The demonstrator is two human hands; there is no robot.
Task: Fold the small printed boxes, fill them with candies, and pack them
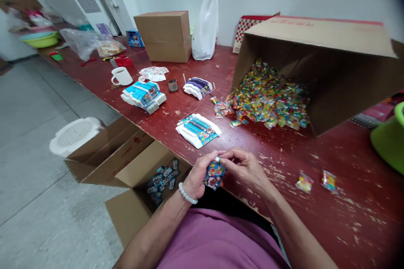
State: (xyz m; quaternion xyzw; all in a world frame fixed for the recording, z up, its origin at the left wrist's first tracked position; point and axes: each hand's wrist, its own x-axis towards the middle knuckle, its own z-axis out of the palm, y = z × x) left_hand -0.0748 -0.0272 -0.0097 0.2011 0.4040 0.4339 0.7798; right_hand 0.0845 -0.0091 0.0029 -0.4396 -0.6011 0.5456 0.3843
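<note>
A small blue printed candy box (214, 174) is held in front of me over the table's near edge. My left hand (199, 173) is wrapped around its side. At its white top flap, the fingers of my right hand (241, 164) pinch the cardboard; whether anything is inside the box cannot be seen. Just beyond my hands lies a stack of flat blue box blanks (198, 129). Two wrapped candies (304, 182) (329, 180) rest on the table to the right of my right hand.
A big tipped carton (318, 38) spills wrapped candies (268, 96) onto the red table (271, 151). Below the edge, an open carton (126, 206) holds several small blue boxes (162, 180). Banded blue blanks (143, 93), purple blanks (198, 87) and a white mug (122, 76) stand further back.
</note>
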